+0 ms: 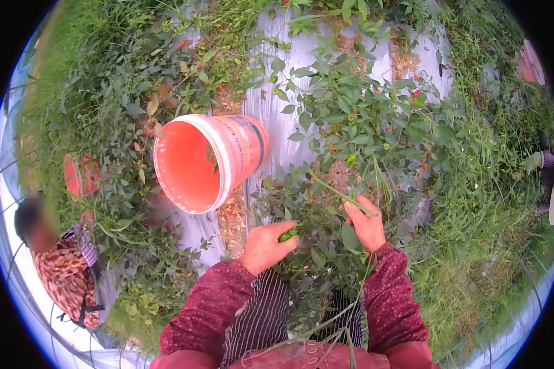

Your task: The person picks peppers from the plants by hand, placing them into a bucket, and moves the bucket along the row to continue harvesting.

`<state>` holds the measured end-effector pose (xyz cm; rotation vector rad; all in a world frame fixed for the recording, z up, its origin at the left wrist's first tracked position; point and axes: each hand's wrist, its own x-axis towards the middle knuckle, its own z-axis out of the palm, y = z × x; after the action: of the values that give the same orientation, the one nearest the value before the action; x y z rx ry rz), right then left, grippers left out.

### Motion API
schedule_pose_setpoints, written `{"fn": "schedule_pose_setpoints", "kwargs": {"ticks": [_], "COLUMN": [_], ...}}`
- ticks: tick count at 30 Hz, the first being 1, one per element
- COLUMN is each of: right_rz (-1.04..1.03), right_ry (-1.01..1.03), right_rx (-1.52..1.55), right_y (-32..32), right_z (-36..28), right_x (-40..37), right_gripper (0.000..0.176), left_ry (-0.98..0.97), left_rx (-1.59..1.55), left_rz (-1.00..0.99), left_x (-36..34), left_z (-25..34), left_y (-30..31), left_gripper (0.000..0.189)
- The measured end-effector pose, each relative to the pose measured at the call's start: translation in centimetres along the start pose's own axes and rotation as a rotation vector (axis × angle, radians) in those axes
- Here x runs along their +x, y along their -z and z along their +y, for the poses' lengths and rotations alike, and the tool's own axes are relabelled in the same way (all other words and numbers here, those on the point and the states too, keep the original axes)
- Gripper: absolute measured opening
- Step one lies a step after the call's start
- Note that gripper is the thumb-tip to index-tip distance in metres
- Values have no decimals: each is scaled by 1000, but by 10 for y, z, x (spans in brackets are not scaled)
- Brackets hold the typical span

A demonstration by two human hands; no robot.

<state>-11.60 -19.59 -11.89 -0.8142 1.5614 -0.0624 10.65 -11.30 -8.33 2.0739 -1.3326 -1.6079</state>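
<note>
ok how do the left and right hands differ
The left hand holds small green pieces, perhaps peppers; the right hand grips a long green stem. The left hand is nearer the large red bucket, the right hand farther from it. Both are bare, in dark red sleeves.

Bright, diffuse daylight falls on pale plastic sheeting (281, 144). Fisheye distortion bows the edges; the lower left glares white.

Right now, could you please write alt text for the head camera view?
A person's left hand holds what look like green peppers; the right hand holds a long green stem. Nearby are leafy plants, a large red bucket and, far left, another person.
</note>
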Motion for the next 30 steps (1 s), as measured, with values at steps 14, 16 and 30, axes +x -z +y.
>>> {"fn": "schedule_pose_setpoints", "kwargs": {"ticks": [14, 16, 30], "right_rz": [-543, -454, 164], "right_ry": [411, 291, -172], "right_rx": [496, 392, 518], "right_y": [-228, -256, 144], "right_z": [-125, -126, 191], "right_x": [1, 5, -13], "right_gripper": [62, 60, 22], "left_ry": [197, 283, -350], "left_rx": [-708, -796, 129], "left_rz": [553, 569, -75], "left_x": [0, 17, 40], "left_z": [-116, -143, 40], "left_y": [167, 183, -90], "left_gripper": [46, 53, 9]}}
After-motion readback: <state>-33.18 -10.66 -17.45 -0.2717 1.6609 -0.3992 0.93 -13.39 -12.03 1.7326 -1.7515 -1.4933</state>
